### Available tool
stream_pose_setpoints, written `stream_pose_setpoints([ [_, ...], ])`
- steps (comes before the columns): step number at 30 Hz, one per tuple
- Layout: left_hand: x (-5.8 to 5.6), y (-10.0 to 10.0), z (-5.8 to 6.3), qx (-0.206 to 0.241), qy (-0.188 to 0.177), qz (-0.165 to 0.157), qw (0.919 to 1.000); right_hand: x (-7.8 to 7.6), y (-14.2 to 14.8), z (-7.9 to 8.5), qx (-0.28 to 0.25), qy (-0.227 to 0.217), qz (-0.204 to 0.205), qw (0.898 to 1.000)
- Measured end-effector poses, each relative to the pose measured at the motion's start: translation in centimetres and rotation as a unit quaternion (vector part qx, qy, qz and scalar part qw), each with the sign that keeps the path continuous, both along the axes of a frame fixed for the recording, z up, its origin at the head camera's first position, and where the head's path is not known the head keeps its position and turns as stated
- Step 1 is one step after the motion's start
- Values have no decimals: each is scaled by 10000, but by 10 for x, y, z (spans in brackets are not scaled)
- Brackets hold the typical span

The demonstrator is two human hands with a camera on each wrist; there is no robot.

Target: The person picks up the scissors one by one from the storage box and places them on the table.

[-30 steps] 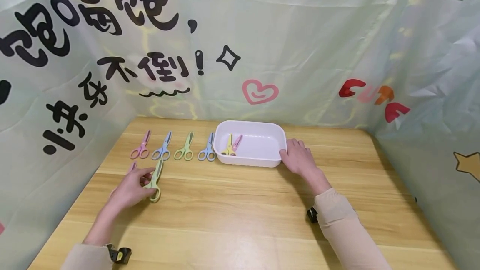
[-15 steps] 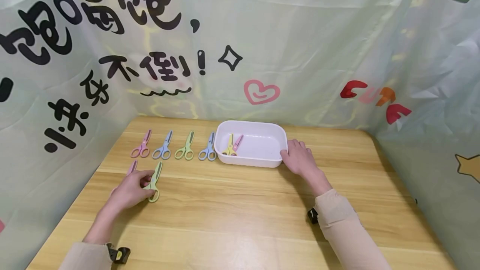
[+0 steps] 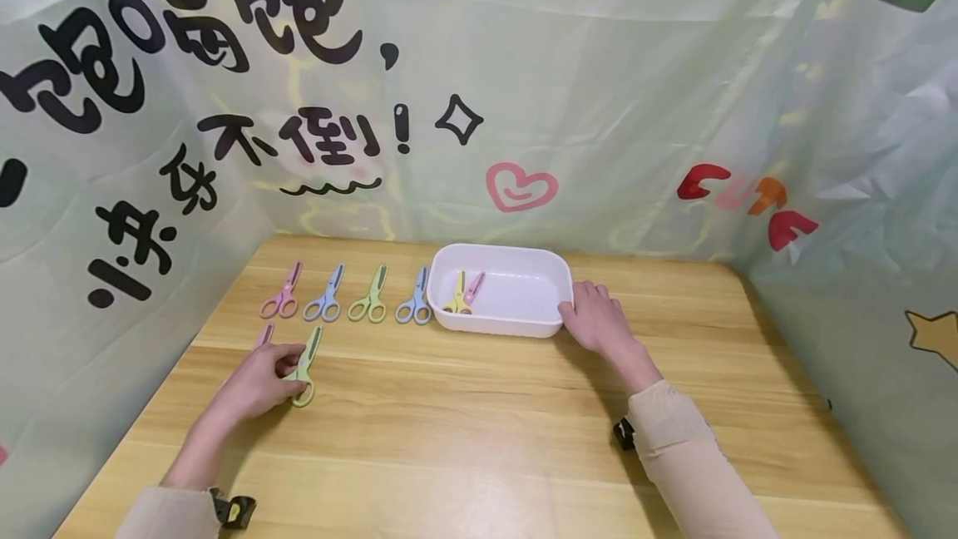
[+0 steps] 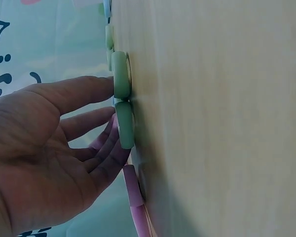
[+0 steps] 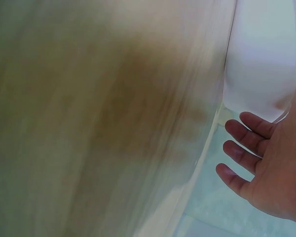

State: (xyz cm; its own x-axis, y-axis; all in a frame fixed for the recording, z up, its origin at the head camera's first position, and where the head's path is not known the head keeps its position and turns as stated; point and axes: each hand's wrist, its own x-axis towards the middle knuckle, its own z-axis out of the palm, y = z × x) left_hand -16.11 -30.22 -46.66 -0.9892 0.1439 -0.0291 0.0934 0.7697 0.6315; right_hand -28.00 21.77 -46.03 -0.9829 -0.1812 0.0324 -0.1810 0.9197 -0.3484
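In the head view my left hand (image 3: 258,383) pinches green scissors (image 3: 303,373) by the handles between thumb and fingers, low over the tabletop. Their blades point away from me. The left wrist view shows the green handle loops (image 4: 122,76) against the fingertips. Pink scissors (image 3: 264,335) lie beside this hand, mostly hidden behind it. My right hand (image 3: 599,320) rests at the near right corner of a white tray (image 3: 494,325), touching its side. Its fingers look loosely straight in the right wrist view. Yellow scissors (image 3: 458,294) and pink scissors (image 3: 473,289) lie inside the tray.
A row along the back holds pink scissors (image 3: 280,294), blue scissors (image 3: 325,296), green scissors (image 3: 370,296) and more blue scissors (image 3: 414,298). The last pair lies close against the tray's left side. Printed cloth (image 3: 614,90) hangs behind the wooden table (image 3: 479,439).
The green scissors in my left hand have shifted slightly left and toward me. My right hand and the tray have stayed in place.
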Motion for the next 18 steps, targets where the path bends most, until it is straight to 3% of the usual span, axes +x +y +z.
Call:
stream_pose_setpoints([
  [18,2,1,0,-169,51,41,9998,0,1,-2,-15,19,13,10000],
])
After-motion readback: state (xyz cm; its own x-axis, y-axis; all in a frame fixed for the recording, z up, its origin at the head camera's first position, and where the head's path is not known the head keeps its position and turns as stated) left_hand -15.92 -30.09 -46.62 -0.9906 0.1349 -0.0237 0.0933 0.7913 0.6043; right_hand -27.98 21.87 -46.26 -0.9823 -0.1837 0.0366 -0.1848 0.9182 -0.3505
